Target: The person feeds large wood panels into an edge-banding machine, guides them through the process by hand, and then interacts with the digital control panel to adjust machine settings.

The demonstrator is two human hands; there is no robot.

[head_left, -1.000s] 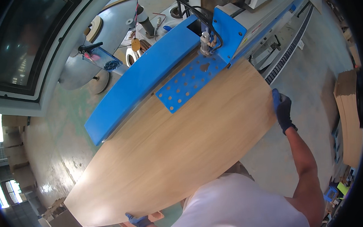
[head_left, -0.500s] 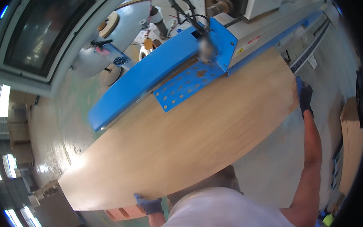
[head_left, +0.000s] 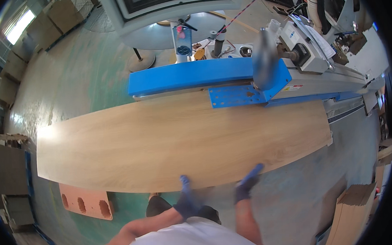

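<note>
A large, pale wood-grain board [head_left: 161, 142] stretches across the view in front of me, with its far edge along a blue machine guard. My left hand [head_left: 188, 201], in a dark blue glove, is at the near edge of the board around the middle; a digit lies on top and the rest is below or blurred. Right of it, my right hand [head_left: 249, 183], gloved alike, grips the same near edge, with part of the hand on the top face. The fingers under the board are hidden. A blue perforated plate [head_left: 235, 97] overlaps the board's far side.
The blue guard [head_left: 193, 75] and a grey machine rail [head_left: 312, 80] run along the far side. A grey-framed screen [head_left: 175, 4] hangs above them. An orange block with holes [head_left: 86, 201] shows below the board at left. Cardboard [head_left: 352, 216] stands at lower right.
My right hand has come from the board's right end to its near edge, closer to my left hand. My view has turned, so the board now appears nearly level.
</note>
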